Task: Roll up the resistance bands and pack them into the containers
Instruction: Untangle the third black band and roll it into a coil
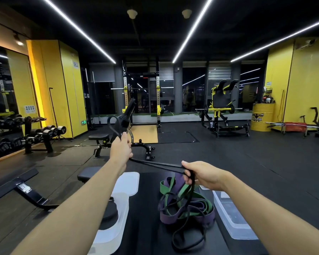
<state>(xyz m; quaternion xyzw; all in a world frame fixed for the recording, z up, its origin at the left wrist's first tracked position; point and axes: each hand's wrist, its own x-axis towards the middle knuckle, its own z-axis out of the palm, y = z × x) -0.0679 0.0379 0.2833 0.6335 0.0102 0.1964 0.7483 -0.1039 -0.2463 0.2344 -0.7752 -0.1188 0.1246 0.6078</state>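
1. While the left hand (121, 147) is raised ahead with its fingers curled tight round a black resistance band (155, 165), the right hand (205, 174) sits lower and nearer, its fingers closed on the same band.
2. Between the two hands the black band runs taut in a shallow slant, doubled into two strands.
3. Above the left fist a short loop of the band stands up and bends over to the left.
4. Below the right hand the rest of the band hangs down, threads through a heap of bands and ends in a slack loop near the front edge of the table (147, 208).
5. That heap lies on the dark table just under the right hand: a wide purple band (173, 217) and a green band (197, 195), tangled together and unrolled.
6. Left of the heap, partly hidden by the left forearm, stands a clear plastic container (122, 214) with a black roll (110, 212) inside it.
7. Just beyond that container a translucent lid (128, 183) lies flat.
8. Right of the heap, partly under the right forearm, sits a second clear container (228, 216).
9. Farther out on the gym floor are an adjustable bench (103, 138), a dumbbell rack (35, 133) along the left wall, a squat rack (157, 100) at the back and a yellow drum (262, 116) to the right.
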